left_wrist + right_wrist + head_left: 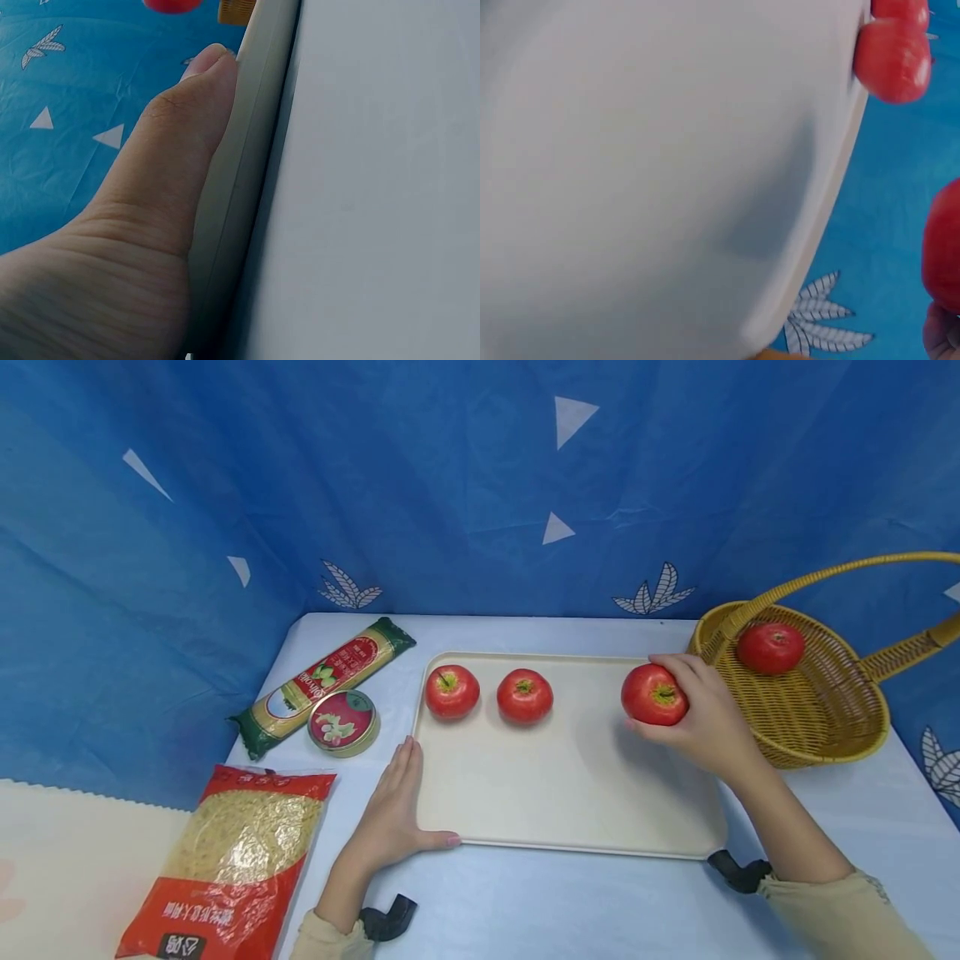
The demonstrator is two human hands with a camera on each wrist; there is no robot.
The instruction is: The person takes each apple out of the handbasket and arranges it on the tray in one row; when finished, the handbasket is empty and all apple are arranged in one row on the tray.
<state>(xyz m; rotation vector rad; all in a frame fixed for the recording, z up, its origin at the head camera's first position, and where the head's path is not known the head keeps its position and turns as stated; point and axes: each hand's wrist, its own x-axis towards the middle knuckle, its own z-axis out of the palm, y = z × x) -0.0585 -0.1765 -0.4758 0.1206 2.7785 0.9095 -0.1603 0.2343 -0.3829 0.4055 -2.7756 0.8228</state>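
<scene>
My right hand (708, 718) grips a red apple (649, 695) above the right part of a cream tray (570, 793). In the right wrist view that apple (943, 247) shows at the right edge, with a fingertip under it. Two more red apples, one at the tray's far left corner (452, 692) and one beside it (524, 697), sit on the tray. My left hand (393, 810) rests along the tray's near left corner, fingers straight on the left side. Its thumb (176, 142) lies along the near rim in the left wrist view.
A yellow wicker basket (795, 727) with a tall handle stands right of the tray, holding one red apple (771, 648). To the left lie a long pasta packet (322, 687), a round tin (343, 723) and a red-and-clear pasta bag (232, 860). A blue curtain (465, 485) hangs behind.
</scene>
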